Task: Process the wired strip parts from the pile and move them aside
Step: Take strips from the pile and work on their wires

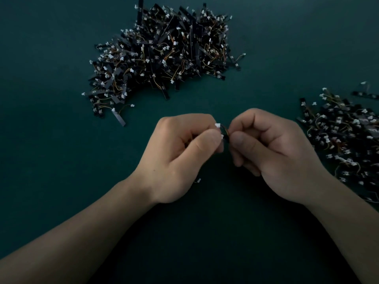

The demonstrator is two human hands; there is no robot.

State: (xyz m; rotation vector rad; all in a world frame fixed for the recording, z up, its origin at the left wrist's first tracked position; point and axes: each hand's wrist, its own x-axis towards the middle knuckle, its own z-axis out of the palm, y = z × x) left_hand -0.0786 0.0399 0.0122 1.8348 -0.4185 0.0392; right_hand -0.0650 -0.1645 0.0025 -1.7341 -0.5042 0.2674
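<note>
— Part (222,131) sits where?
— Mid-counter, pinched between left hand (180,152) and right hand (274,152), both clamped on it. Looks light, thin wires floppy; I'd grip the strip body, not the connector.
— Surroundings?
— Dark green counter (51,140); pile (162,54) toward far edge, second heap (344,136) at right edge. Dim room.

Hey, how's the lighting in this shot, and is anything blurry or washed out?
Head view: dim overall, the green table darkest near the bottom edge; the big pile is fairly sharp; the side pile at the right edge looks softer and smeared; the held strip part is small and mostly hidden; no glare.
</note>
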